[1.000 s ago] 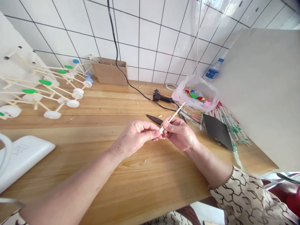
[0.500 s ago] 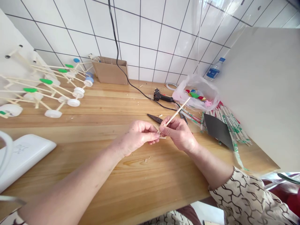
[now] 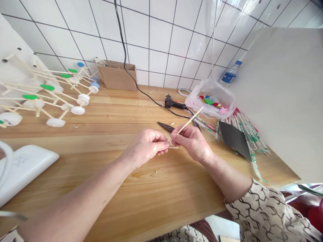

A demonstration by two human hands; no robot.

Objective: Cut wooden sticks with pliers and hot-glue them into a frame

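Note:
A pale wooden chopstick [image 3: 190,121] slants between my hands over the middle of the table. My right hand [image 3: 193,143] pinches it near its lower part, so its long end sticks up to the right. At the lower end, the fingertips of my left hand [image 3: 151,144] are closed on the same chopstick, close to the right fingers. A short stick piece [image 3: 173,148] shows just below the fingertips; whether it lies on the table or touches my left hand I cannot tell. Behind my right hand are dark pliers [image 3: 165,126], partly covered by it.
Stick frames [image 3: 54,92] with bottle-cap wheels stand at left. Further back are a cardboard box [image 3: 117,75] and a glue gun [image 3: 175,103]. A plastic bag [image 3: 193,99] of coloured pieces, wrapped chopsticks [image 3: 252,134], a black sheet [image 3: 233,137] and a water bottle [image 3: 229,76] are at right.
Both hands stay closed on the chopstick and have barely moved. The chopstick's upper end is slightly lower and further left; the whole view has shifted a little.

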